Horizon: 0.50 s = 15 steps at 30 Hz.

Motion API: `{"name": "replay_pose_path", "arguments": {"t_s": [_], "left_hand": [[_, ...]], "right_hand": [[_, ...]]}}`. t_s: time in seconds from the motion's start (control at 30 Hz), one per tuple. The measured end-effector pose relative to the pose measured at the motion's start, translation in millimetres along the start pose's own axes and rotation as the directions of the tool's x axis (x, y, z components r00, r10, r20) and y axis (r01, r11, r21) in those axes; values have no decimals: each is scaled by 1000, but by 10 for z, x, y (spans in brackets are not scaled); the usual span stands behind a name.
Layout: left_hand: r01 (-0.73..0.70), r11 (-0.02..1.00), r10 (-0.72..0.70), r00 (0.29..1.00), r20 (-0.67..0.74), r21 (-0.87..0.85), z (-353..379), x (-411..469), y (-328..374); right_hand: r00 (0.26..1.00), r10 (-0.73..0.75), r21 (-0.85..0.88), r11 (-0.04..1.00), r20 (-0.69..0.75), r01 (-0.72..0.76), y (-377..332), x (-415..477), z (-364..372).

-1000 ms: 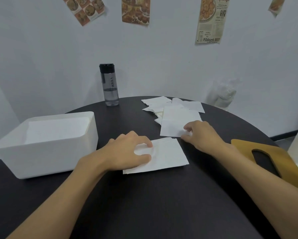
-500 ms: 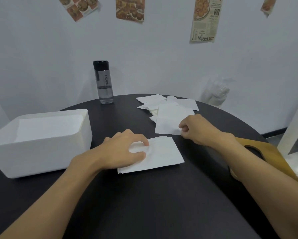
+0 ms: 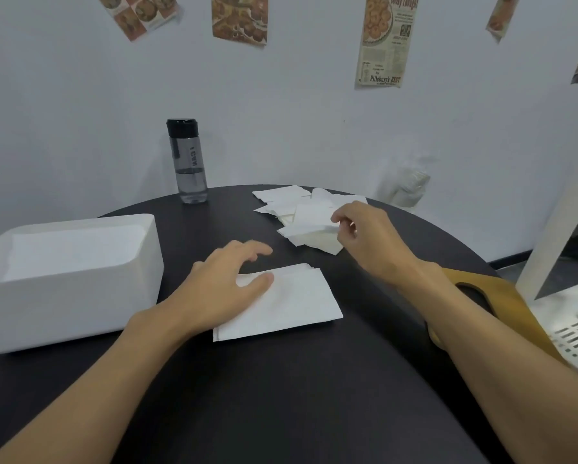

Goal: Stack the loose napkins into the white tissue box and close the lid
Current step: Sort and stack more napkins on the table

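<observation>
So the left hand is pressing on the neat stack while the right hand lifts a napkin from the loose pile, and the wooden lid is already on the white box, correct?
Not quite. In the head view the white box is open; the wooden lid lies on the table by the right forearm. The rest holds: the left hand rests on the neat stack, and the right hand pinches a napkin from the loose pile.

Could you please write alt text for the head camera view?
At a dark round table, the left hand rests on a neat stack of white napkins while the right hand pinches one napkin from the loose pile. An open white tissue box sits left, a wooden lid right.
</observation>
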<state>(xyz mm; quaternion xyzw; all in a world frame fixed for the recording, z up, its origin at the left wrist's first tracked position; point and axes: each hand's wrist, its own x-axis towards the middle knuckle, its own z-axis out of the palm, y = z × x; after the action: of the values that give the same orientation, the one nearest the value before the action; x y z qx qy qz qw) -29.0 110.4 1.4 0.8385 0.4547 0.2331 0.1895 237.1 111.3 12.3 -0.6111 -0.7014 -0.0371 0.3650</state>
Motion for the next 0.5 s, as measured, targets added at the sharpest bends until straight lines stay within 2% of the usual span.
{"name": "replay_pose_path", "arguments": {"t_s": [0.17,0.23,0.37,0.5], "left_hand": [[-49,975,-12,962,-274,-215,-12,24,71],[-86,954,-11,947,-320,-288,-29,31,124],[-175,929,30,913,-406,-325,-59,12,199],[-232,887,32,894,-447,-400,-87,-2,272]], "right_hand": [[995,-11,279,960,-95,38,-349,-87,-157],[998,20,410,912,-64,9,-449,-125,-216],[994,108,646,759,-6,-79,-511,-127,-252],[970,240,727,657,49,-199,-431,-95,-209]]}}
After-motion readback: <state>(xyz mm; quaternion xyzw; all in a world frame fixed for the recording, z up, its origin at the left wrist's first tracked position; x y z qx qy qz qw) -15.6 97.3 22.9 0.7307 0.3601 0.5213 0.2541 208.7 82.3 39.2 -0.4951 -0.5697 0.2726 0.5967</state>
